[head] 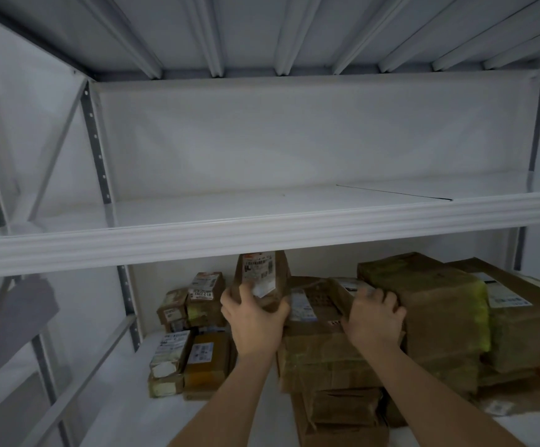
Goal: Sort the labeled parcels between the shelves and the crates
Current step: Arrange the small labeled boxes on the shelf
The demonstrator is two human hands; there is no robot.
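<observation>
My left hand (253, 317) grips a small upright brown parcel (260, 272) with a white barcode label, held just under the front rail of the upper shelf (262, 240). My right hand (375, 317) curls over the edge of a flat labeled cardboard parcel (342, 290) lying on top of the stack of brown boxes (326, 359) in the middle of the lower shelf. Both forearms reach in from the bottom of the view.
Small labeled boxes (197, 301) are piled at the left of the lower shelf, more in front (191, 359). Large taped cartons (439, 311) and a labeled one (513, 304) fill the right. The upper shelf board (262, 201) is bare. Metal uprights (96, 140) stand at the left.
</observation>
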